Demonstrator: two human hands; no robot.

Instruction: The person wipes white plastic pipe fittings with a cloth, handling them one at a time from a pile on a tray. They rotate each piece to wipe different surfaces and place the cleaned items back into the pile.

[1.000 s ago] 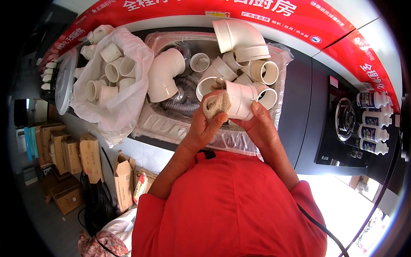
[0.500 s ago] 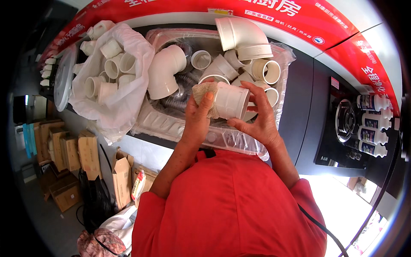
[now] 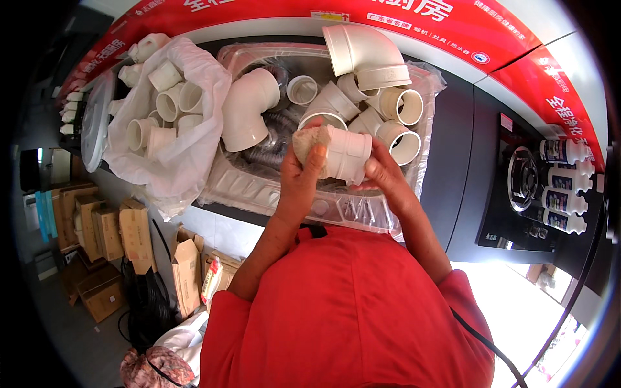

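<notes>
Between my hands, over the front of a plastic-wrapped sink (image 3: 259, 195), is a short white plastic pipe fitting (image 3: 348, 155). My left hand (image 3: 300, 182) is closed round a beige, rough-looking cloth (image 3: 312, 142), which presses on the fitting's left end. On the other end, my right hand (image 3: 388, 176) grips the rim, thumb toward me and the other fingers partly hidden. Just beyond lie more fittings in the sink: a white S-shaped bend (image 3: 249, 107), a large elbow (image 3: 365, 55) and several short pieces, such as one open-ended coupling (image 3: 405, 147).
Left of the sink stands a white plastic bag (image 3: 210, 139) full of fittings, beside a clear round lid (image 3: 97, 119). At right are a black gas hob (image 3: 498, 207) and several white bottles (image 3: 564, 200). Cardboard boxes (image 3: 136, 233) stand on the floor at lower left.
My right hand has closed in from spread fingers to a fuller grip on the fitting's right end. The fitting has turned and shifted slightly; my left hand stays with the cloth.
</notes>
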